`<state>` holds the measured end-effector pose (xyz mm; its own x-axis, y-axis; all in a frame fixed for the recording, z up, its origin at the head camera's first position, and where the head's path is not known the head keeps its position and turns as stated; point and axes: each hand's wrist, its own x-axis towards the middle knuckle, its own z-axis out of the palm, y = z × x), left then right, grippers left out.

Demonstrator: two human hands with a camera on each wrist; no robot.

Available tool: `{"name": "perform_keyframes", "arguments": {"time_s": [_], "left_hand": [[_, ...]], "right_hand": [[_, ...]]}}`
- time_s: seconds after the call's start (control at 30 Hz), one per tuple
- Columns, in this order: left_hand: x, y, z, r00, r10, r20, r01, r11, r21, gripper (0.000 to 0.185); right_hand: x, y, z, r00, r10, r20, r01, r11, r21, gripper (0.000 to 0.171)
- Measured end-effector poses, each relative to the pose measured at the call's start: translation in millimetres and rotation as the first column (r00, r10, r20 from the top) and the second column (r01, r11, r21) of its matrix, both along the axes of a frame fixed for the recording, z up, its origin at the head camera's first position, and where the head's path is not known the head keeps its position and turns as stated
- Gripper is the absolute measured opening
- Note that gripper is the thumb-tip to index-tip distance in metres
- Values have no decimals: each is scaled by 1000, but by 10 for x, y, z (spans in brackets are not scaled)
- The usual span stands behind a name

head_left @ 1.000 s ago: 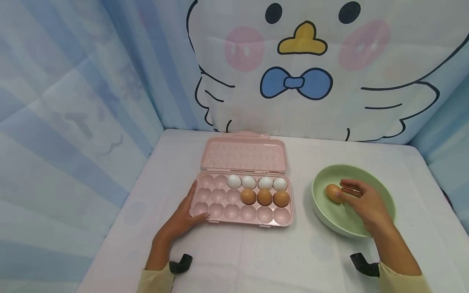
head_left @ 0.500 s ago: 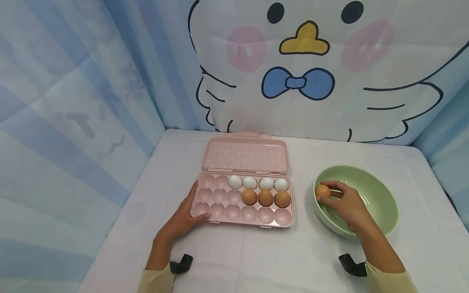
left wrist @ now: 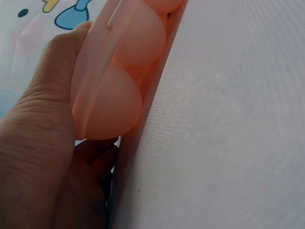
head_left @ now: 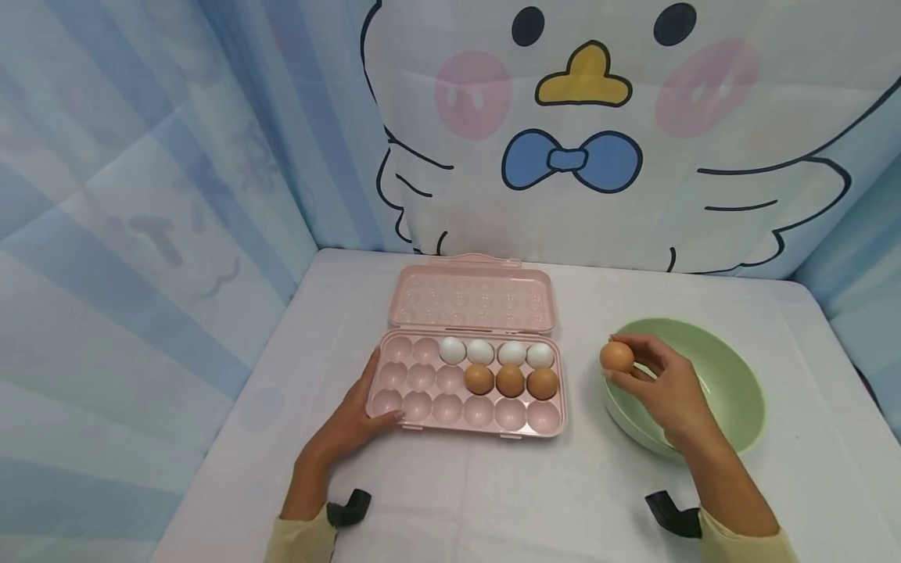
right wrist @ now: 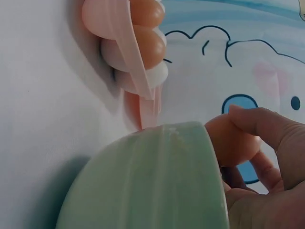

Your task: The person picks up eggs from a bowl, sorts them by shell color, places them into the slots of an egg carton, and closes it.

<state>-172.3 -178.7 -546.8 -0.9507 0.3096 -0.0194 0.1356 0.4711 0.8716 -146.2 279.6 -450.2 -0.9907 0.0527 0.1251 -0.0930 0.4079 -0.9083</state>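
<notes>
A pink egg carton (head_left: 427, 407) lies with its lid (head_left: 472, 297) folded back. White eggs (head_left: 511, 353) fill part of its back row, and three brown eggs (head_left: 510, 381) sit in the middle row toward the right. My left hand (head_left: 352, 418) grips the carton's left end, thumb on the front edge; the left wrist view shows the thumb (left wrist: 55, 67) against the carton's side. Over the left rim of a green bowl (head_left: 732, 391), my right hand (head_left: 669, 387) pinches a brown egg (head_left: 616, 357) between thumb and fingers. The right wrist view shows this egg (right wrist: 231, 139) just beyond the bowl's rim.
A white cloth covers the table (head_left: 521, 500). Behind it hangs a curtain (head_left: 570, 219) printed with a cartoon bird, and blue striped fabric (head_left: 141, 274) closes off the left side. White tablecloth lies between carton and bowl.
My right hand has taken the brown egg from inside the bowl, moving it left and up to the left rim. The left hand and carton have stayed in place.
</notes>
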Motion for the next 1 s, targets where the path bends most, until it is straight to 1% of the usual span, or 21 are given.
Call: {"name": "perform_keyframes", "arguments": {"time_s": [0.1, 0.2, 0.37, 0.5, 0.63, 0.77, 0.87, 1.0], "left_hand": [[13, 13, 4, 1000, 5, 15, -5, 1000, -12, 116], [21, 29, 11, 1000, 6, 23, -6, 1000, -15, 116], [30, 36, 19, 1000, 5, 11, -5, 1000, -10, 116], [24, 22, 5, 1000, 7, 7, -7, 1000, -22, 116], [14, 4, -3, 1000, 18, 5, -17, 999, -33, 117], [6, 12, 8, 1000, 15, 0, -15, 999, -29, 115], [0, 24, 17, 1000, 8, -1, -8, 1000, -28, 115], [-4, 20, 11, 1000, 7, -9, -7, 1000, -25, 116]], "right_hand": [[-13, -60, 30, 999, 18, -35, -19, 999, -40, 58], [-29, -117, 64, 998, 31, -51, -34, 997, -69, 60], [-61, -220, 116, 997, 46, -69, -53, 994, -99, 56], [-95, -336, 167, 993, 79, -84, -91, 985, -143, 53], [-171, -515, 208, 986, 132, -102, -150, 969, -195, 53], [-260, -726, 213, 974, 188, -127, -212, 953, -216, 55], [-304, -891, 202, 965, 233, -124, -258, 932, -255, 55], [-358, -1115, 169, 950, 285, -124, -310, 894, -322, 53]]}}
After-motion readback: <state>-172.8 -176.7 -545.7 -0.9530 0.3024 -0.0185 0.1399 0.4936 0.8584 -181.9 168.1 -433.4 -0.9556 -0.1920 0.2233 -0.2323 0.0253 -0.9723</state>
